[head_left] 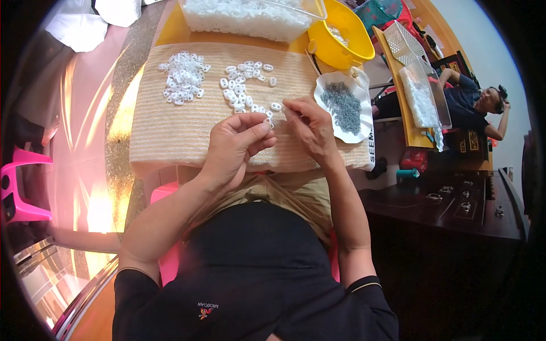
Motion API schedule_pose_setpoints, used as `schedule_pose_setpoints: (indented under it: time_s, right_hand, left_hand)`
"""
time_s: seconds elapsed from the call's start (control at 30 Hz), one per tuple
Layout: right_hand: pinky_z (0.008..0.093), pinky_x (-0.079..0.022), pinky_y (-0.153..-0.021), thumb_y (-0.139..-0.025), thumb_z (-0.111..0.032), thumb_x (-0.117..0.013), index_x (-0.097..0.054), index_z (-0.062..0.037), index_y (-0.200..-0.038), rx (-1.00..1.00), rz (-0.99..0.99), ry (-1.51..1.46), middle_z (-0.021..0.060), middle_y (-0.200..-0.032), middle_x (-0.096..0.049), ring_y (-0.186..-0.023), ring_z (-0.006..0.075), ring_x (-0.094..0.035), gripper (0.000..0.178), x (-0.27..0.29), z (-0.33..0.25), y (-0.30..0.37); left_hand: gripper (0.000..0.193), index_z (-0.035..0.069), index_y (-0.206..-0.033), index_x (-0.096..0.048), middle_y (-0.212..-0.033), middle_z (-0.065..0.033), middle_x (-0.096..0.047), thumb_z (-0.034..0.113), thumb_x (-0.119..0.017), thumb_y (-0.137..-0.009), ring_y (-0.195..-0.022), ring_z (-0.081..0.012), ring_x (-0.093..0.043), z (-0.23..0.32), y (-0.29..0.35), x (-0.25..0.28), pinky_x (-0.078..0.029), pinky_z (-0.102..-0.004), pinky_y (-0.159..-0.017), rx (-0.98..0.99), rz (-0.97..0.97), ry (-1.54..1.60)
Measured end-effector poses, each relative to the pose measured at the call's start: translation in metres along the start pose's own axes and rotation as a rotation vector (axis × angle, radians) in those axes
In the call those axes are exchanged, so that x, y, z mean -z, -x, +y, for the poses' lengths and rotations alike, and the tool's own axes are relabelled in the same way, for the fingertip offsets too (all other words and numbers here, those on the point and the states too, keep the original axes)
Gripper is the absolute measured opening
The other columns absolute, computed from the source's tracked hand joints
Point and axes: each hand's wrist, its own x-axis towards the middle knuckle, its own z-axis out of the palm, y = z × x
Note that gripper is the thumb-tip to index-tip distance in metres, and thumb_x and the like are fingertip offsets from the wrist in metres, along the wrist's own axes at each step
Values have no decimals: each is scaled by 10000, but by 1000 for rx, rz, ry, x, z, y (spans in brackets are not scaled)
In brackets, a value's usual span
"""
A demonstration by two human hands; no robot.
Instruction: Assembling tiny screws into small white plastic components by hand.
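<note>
My left hand (pixel 240 141) is closed in a pinch over the cloth-covered table, a small white oval plastic piece (pixel 268 120) between thumb and forefinger. Just right of it, my right hand (pixel 313 128) has thumb and forefinger pressed together; what they hold, if anything, is too small to make out. The two hands are apart. Beyond my left hand lie scattered white oval pieces with two holes (pixel 241 85). A heap of white plastic pieces (pixel 183 78) sits farther left. Beside my right hand, a white scalloped dish (pixel 365 116) holds many tiny dark grey parts (pixel 341 108).
A clear bin of white pieces (pixel 247 20) and a yellow basin (pixel 364 48) stand at the table's far side. At right, another person (pixel 472 102) sits by a second table with a clear tray (pixel 443 113). A dark cabinet (pixel 449 199) is at right, a pink stool (pixel 25 184) at left.
</note>
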Motion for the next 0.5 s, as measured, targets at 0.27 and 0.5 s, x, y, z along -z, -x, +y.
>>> schedule_pose_setpoints:
  time_s: [0.27, 0.5]
  right_hand:
    - [346, -508, -679, -784, -39, -653, -659, -41, -923, 131, -77, 431, 106, -871, -646, -793, 278, -633, 139, 3, -3, 13]
    - [358, -506, -706, -770, -84, -673, -657, -56, -896, 119, -136, 523, 89, -869, -639, -815, 276, -624, 130, 5, -10, 15]
  left_hand:
    - [130, -16, -980, -597, -886, -71, -622, 5, -637, -858, -796, -138, -628, -1, 0, 0, -572, -270, -746, 9, 7, -8]
    - [138, 0, -990, -602, -882, -62, -630, 22, -641, -860, -787, -135, -635, -2, 0, 1, -574, -271, -743, 8, -1, -20]
